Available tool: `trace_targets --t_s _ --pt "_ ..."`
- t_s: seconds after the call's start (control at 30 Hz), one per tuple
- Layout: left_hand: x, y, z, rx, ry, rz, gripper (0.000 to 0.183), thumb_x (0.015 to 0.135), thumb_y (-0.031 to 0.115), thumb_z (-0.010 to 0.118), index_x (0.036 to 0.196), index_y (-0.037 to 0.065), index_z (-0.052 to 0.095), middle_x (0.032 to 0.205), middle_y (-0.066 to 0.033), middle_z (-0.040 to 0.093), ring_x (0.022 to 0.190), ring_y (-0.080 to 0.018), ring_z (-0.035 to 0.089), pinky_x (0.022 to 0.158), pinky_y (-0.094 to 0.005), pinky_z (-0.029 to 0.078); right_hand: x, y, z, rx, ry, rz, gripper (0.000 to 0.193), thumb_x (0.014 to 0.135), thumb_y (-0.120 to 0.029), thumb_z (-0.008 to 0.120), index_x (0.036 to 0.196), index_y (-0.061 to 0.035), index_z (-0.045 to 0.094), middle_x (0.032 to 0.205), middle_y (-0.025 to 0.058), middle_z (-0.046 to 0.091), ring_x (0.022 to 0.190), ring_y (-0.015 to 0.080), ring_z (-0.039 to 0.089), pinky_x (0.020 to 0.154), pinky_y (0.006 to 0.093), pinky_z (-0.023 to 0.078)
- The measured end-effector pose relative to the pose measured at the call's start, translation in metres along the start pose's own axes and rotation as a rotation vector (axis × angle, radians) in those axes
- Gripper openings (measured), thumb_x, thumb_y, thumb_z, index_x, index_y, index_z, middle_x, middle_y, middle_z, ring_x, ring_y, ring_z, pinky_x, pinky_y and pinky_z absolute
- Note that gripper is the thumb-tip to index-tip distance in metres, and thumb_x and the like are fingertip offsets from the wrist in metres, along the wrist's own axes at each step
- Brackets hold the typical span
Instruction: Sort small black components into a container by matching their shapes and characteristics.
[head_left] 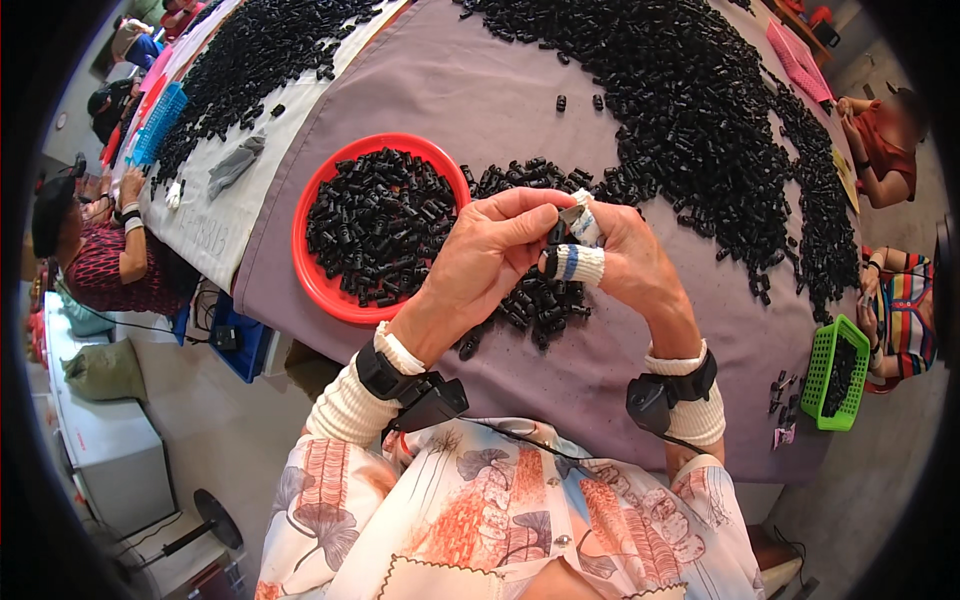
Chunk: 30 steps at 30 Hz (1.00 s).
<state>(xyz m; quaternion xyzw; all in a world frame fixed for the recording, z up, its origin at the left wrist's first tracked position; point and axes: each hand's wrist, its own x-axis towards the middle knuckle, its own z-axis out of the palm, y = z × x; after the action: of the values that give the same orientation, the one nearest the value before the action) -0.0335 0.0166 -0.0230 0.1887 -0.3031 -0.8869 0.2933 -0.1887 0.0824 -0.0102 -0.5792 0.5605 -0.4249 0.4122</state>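
Observation:
My left hand (478, 250) and my right hand (640, 262) meet above the table, fingers closed together around a small black plastic part (556, 236). White cloth covers with blue stripes (580, 262) wrap fingers of my right hand. Something small and greyish shows at my left thumb tip, too small to name. A heap of similar black parts (540, 312) lies under and behind my hands. To the left of them stands a round red basin (304, 240) filled with the same parts.
A large pile of black parts (690, 110) spreads over the mauve tablecloth (400, 75). At the right edge sits a green basket (818, 385) with black parts. Another table at left carries more parts and a blue basket (160, 120). Several people sit around both tables.

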Motion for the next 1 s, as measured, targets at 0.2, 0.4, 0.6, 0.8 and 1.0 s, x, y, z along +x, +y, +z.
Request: trace_targets --t_s 0.2,0.4,0.6,0.8,1.0 --pt "0.0 0.001 0.0 0.041 -0.003 0.017 0.019 0.089 0.009 0.056 0.104 -0.003 0.06 0.093 -0.0079 0.064 0.077 -0.0105 0.061 0.068 -0.0221 0.052 0.0 0.009 0.001 -0.023 -0.003 -0.022 0.032 0.071 -0.026 0.072 0.074 0.0003 0.054 0.062 0.0022 0.049 0.057 0.011 0.044 0.054 0.0283 0.04" --pt "-0.002 0.003 -0.007 0.031 -0.016 0.011 0.02 0.089 0.008 0.054 0.106 -0.003 0.059 0.096 -0.0088 0.063 0.086 -0.013 0.061 0.08 -0.0272 0.05 0.001 0.007 0.004 -0.059 -0.001 -0.048 0.031 0.072 -0.024 0.072 0.074 0.0005 0.053 0.062 0.0029 0.048 0.057 0.0106 0.044 0.053 0.0281 0.04" --pt "-0.009 0.007 -0.003 0.02 0.025 0.032 0.02 0.087 0.007 0.058 0.105 -0.002 0.059 0.093 -0.0054 0.062 0.079 -0.0087 0.058 0.072 -0.0221 0.049 0.004 -0.002 0.01 0.107 0.05 0.013 0.025 0.069 -0.018 0.072 0.079 -0.0004 0.056 0.064 -0.0001 0.052 0.059 0.0085 0.046 0.055 0.0261 0.041" --pt "-0.011 0.01 -0.003 0.102 0.062 0.06 0.015 0.081 0.001 0.058 0.096 0.0 0.06 0.086 -0.0035 0.06 0.075 -0.0097 0.059 0.07 -0.0233 0.049 0.007 -0.002 0.019 0.127 0.067 -0.001 0.024 0.067 -0.014 0.073 0.078 -0.0009 0.057 0.065 -0.0007 0.051 0.06 0.0077 0.046 0.055 0.0246 0.04" --pt "-0.014 0.016 -0.023 0.129 0.103 0.114 0.012 0.082 0.003 0.057 0.093 -0.002 0.061 0.077 -0.0038 0.06 0.069 -0.0101 0.058 0.065 -0.0243 0.049 0.011 -0.009 0.019 0.126 0.101 0.076 0.023 0.071 -0.015 0.073 0.081 -0.0016 0.056 0.066 -0.004 0.05 0.059 0.0068 0.045 0.053 0.0241 0.039"
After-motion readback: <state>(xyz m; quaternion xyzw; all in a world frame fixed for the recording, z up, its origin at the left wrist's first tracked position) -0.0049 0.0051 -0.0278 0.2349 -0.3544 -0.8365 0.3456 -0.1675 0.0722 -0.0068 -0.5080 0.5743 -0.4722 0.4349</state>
